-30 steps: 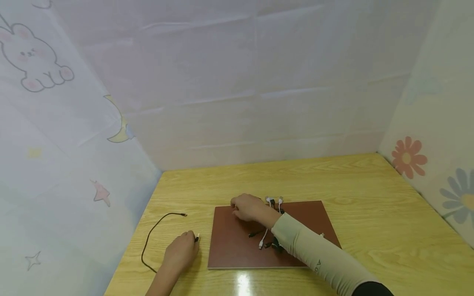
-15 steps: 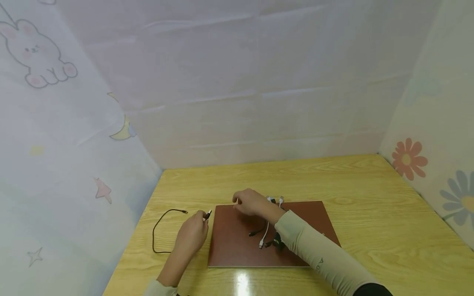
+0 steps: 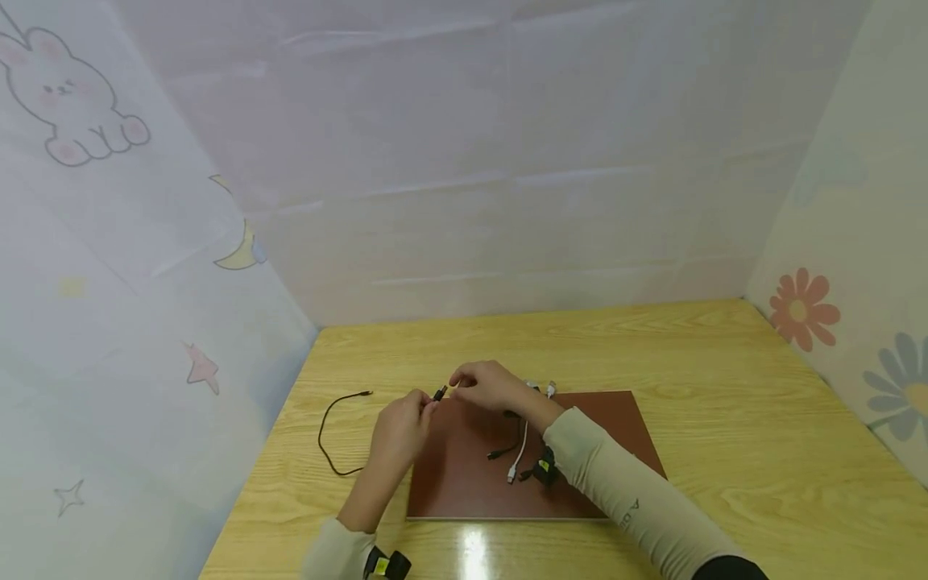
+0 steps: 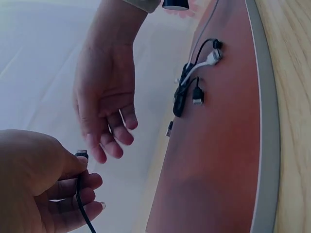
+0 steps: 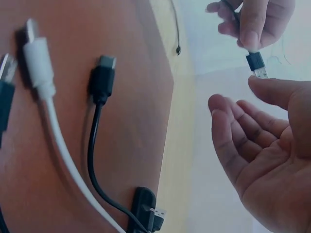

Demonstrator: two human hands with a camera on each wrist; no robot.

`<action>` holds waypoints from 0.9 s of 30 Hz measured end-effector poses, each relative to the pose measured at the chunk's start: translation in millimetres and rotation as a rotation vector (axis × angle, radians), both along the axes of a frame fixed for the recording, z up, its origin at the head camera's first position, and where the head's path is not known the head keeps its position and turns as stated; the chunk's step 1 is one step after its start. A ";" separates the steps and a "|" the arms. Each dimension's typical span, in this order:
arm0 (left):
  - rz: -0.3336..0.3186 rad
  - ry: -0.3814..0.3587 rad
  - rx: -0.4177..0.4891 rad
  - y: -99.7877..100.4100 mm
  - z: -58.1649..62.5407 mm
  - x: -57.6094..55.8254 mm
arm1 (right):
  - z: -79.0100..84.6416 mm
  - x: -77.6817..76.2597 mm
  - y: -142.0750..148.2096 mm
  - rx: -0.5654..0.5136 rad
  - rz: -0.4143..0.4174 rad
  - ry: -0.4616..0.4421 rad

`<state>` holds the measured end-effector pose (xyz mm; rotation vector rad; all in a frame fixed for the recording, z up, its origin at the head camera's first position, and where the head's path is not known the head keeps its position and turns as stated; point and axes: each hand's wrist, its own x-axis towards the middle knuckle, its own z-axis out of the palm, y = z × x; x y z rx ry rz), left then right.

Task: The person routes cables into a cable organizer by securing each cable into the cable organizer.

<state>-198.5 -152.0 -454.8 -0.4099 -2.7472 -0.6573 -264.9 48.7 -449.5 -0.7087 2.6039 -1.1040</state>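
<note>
Thumb and fingers of my left hand (image 3: 400, 425) pinch a black USB cable (image 4: 80, 191) just behind its plug (image 5: 256, 61), whose metal end points toward the right hand. The cable's other end (image 3: 321, 439) curves over the table at the left. My right hand (image 3: 495, 388) is above the far left part of a brown board (image 3: 453, 487), fingers loosely bent and nothing in them. In the right wrist view its thumb tip is right by the plug's metal end. Black and white cables gather at a black cable holder (image 4: 181, 99) on the board's far edge.
A white cable plug (image 3: 512, 474) and a black one (image 3: 496, 455) lie on the board. Wood-patterned table (image 3: 696, 362) surrounds the board. A printed cloth wall (image 3: 507, 201) stands behind. Black wrist cameras (image 3: 387, 564) sit on the sleeves.
My left hand has moved up and right with the USB cable, from beside the board to close to the right hand. The loose cable end slid along with it. The right hand stayed nearly in place.
</note>
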 end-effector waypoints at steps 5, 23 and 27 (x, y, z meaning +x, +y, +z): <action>0.007 0.022 0.020 10.4 3.7 -1.8 | 3.6 -0.6 1.8 -0.104 0.010 -0.054; -0.006 0.068 0.045 12.5 3.2 0.8 | 2.7 -8.7 10.6 -0.532 -0.040 -0.346; 0.002 0.071 0.030 10.6 -2.4 3.3 | 0.8 -12.6 12.3 -0.630 -0.082 -0.408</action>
